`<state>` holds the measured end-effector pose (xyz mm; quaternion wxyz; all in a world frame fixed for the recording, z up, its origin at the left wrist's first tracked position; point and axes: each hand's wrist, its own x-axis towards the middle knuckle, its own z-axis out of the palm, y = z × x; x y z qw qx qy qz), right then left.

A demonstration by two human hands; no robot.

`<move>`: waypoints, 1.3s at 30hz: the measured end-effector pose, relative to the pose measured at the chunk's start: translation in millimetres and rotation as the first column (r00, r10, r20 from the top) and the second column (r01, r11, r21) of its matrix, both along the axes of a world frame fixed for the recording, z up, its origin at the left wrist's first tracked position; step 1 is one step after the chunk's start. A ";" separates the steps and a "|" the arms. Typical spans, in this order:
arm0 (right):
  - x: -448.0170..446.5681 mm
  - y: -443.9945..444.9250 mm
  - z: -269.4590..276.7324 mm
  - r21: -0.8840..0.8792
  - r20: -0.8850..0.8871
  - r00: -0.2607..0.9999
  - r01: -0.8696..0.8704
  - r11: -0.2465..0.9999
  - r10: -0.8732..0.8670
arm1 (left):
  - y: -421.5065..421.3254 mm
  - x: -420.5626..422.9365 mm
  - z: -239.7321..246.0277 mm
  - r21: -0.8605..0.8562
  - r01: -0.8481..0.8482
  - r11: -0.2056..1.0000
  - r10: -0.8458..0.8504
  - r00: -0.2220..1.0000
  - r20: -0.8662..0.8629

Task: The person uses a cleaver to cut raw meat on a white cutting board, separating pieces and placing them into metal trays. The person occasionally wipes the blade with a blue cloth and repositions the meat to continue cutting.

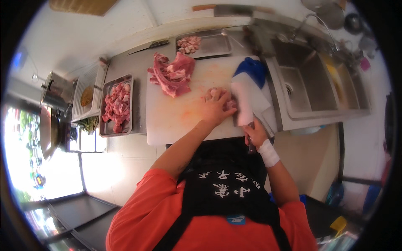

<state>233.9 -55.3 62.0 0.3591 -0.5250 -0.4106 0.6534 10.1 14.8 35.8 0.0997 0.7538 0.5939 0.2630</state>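
My left hand (216, 108) presses down on pieces of raw meat (230, 104) at the right part of a white cutting board (169, 122). Just right of those pieces, my right hand (257, 133) grips the dark handle of a cleaver (243, 105), whose wide blade looks blurred and pale. A larger slab of raw meat with bone (172, 75) lies on the board's upper left. Behind the cleaver, a blue cloth (251, 69) and white sheets (262, 102) rest at the board's right side. Part of another metal blade shows beside my right hand.
Left of the board stands a metal tray (132, 106) of cut meat. Another metal tray (216, 44) behind the board holds small pieces, and a knife (147, 47) lies near it. A steel sink (295, 91) with a curved faucet (323, 26) adjoins at right.
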 end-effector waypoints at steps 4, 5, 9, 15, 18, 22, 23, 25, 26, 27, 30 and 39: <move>6.5 2.6 9.0 -0.005 0.048 0.998 -0.037 0.999 0.038 | 0.4 -7.3 -3.8 0.031 0.015 0.999 -0.015 1.000 0.000; 8.1 2.1 11.2 0.004 0.075 0.995 -0.064 0.998 0.064 | 0.5 -10.5 -5.1 -0.023 0.024 0.999 -0.024 1.000 0.020; 9.8 -4.3 16.8 0.002 0.195 0.963 -0.193 0.981 0.189 | -5.2 -13.1 -10.2 0.069 -0.018 0.997 0.015 0.999 0.039; -29.7 -2.0 2.9 -0.075 0.022 0.989 -0.147 0.986 0.149 | -5.2 -14.5 -8.0 0.079 -0.114 0.990 0.094 0.970 0.222; -54.8 6.6 -2.8 -0.054 0.018 0.973 -0.229 0.972 0.230 | -3.0 -21.6 -4.6 0.129 -0.213 0.968 0.149 0.910 0.387; -85.9 9.2 1.1 0.005 0.089 0.942 -0.326 0.945 0.324 | -6.7 -41.0 -4.5 0.158 -0.405 0.901 0.305 0.847 0.435; -94.8 6.9 5.1 0.017 0.020 0.943 -0.333 0.943 0.332 | -11.7 -49.8 -4.8 0.195 -0.432 0.880 0.317 0.842 0.436; -120.1 3.7 16.4 0.004 -0.003 0.917 -0.399 0.917 0.399 | -16.6 -74.3 -2.1 0.242 -0.508 0.827 0.348 0.800 0.489; -136.4 3.8 24.1 -0.003 0.033 0.892 -0.452 0.892 0.452 | -18.3 -93.5 1.4 0.260 -0.502 0.825 0.279 0.762 0.585; -155.0 6.1 32.8 0.062 -0.065 0.853 -0.515 0.855 0.518 | -25.8 -116.5 5.8 0.317 -0.551 0.772 0.355 0.788 0.503; -217.3 9.2 60.7 0.155 0.077 0.796 -0.604 0.782 0.600 | -40.7 -199.3 27.9 0.540 -0.619 0.570 0.542 0.778 0.320; -222.6 -14.5 59.8 0.366 0.222 0.826 -0.564 0.741 0.519 | -66.1 -480.9 -14.3 0.085 -0.841 0.535 0.827 0.500 -0.256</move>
